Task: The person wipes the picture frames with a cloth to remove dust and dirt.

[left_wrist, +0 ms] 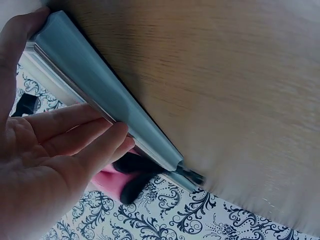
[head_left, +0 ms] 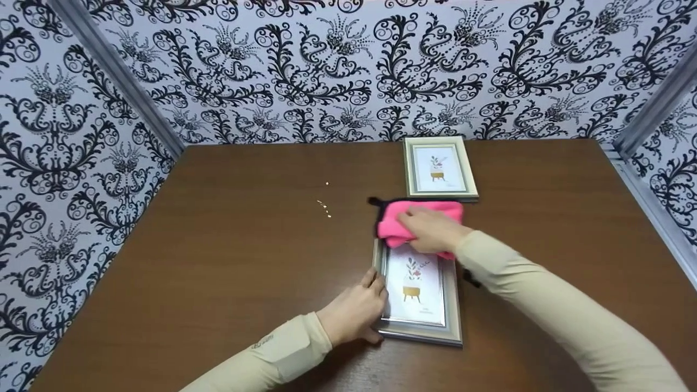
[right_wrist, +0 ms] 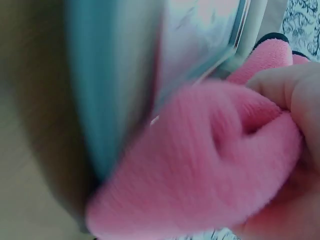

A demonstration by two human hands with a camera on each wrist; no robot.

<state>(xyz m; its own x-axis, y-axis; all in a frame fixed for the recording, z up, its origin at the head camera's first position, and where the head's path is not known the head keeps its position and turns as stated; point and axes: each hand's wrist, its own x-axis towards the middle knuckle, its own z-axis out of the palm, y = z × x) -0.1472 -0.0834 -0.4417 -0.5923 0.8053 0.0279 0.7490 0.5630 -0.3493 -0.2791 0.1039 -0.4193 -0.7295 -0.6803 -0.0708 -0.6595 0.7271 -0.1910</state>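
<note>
A silvery picture frame (head_left: 453, 305) with a print of a potted plant lies flat on the brown table. My left hand (head_left: 356, 306) grips its near left corner; in the left wrist view, the thumb is at the corner and the fingers rest on the frame's side (left_wrist: 95, 75). My right hand (head_left: 438, 228) holds a pink cloth (head_left: 395, 220) with black edging, bunched over the far part of the picture frame. In the right wrist view, the folded cloth (right_wrist: 190, 165) lies against the frame's edge and hides part of it.
Just beyond the cloth, a second, cream picture frame (head_left: 471, 174) lies near the back edge of the table (head_left: 228, 239). Small light specks (head_left: 324, 208) dot the table left of the frames. Patterned black-and-white walls (head_left: 326, 71) stand behind and at the sides.
</note>
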